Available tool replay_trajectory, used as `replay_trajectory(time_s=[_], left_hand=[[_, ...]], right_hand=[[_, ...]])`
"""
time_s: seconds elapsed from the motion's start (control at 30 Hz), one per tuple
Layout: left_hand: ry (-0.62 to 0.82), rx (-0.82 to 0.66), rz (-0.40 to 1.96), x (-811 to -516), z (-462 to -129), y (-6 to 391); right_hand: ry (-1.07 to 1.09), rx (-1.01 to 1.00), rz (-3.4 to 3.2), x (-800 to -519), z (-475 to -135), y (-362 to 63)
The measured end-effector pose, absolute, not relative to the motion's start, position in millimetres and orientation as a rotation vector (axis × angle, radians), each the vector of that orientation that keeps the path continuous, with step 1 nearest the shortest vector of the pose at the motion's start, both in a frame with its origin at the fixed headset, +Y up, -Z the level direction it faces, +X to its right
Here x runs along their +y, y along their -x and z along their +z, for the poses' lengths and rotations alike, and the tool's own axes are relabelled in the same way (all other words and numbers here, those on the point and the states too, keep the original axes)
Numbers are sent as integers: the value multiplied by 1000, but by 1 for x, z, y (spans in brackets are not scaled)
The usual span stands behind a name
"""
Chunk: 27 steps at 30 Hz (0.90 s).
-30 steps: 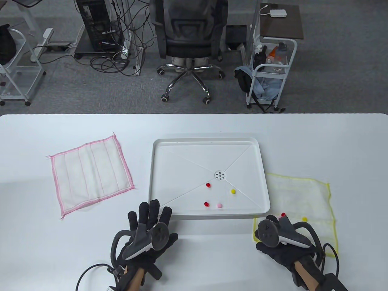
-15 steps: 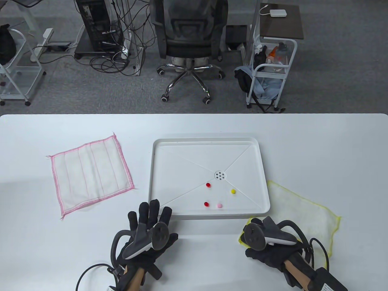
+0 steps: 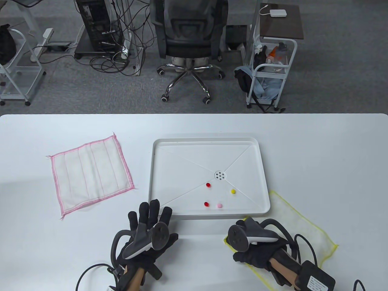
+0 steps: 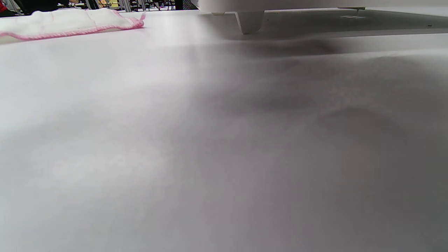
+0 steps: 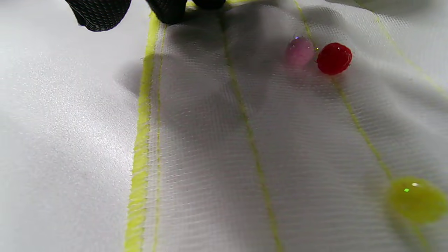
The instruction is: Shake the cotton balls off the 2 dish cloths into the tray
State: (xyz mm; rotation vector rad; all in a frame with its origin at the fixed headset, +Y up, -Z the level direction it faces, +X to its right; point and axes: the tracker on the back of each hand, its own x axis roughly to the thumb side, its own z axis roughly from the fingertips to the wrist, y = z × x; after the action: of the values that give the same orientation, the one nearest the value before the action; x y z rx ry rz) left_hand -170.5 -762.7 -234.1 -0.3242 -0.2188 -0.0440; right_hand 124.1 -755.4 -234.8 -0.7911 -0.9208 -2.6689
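Observation:
The white tray (image 3: 151, 175) in the table's middle holds two red cotton balls (image 3: 208, 184), a yellow one (image 3: 233, 191) and a pink one (image 3: 219, 205). The pink-edged dish cloth (image 3: 91, 175) lies flat to its left, with no balls on it. My right hand (image 3: 257, 251) grips the near-left corner of the yellow-edged dish cloth (image 3: 300, 227), beside the tray's front right corner. In the right wrist view this cloth (image 5: 227, 157) carries a pink ball (image 5: 300, 51), a red ball (image 5: 334, 58) and a yellow ball (image 5: 416, 199), with my fingertips (image 5: 99, 14) at its hem. My left hand (image 3: 145, 236) lies flat, fingers spread, in front of the tray.
In the left wrist view, the pink-edged cloth (image 4: 70, 22) and the tray's underside (image 4: 252, 17) show low across bare table. Beyond the table's far edge stand an office chair (image 3: 189, 36) and a white cart (image 3: 269, 75).
My right hand has dragged the yellow-edged cloth left and toward the table's front, turning it. The balls on it are now hidden in the table view. My left hand has not moved.

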Motion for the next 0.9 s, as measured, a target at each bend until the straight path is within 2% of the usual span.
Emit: replay_trajectory(time_s=[0.9], left_hand=[[337,-157,-29,-759,-237,181]], right_hand=[[988,-965,-2539,-764,-235,-40]])
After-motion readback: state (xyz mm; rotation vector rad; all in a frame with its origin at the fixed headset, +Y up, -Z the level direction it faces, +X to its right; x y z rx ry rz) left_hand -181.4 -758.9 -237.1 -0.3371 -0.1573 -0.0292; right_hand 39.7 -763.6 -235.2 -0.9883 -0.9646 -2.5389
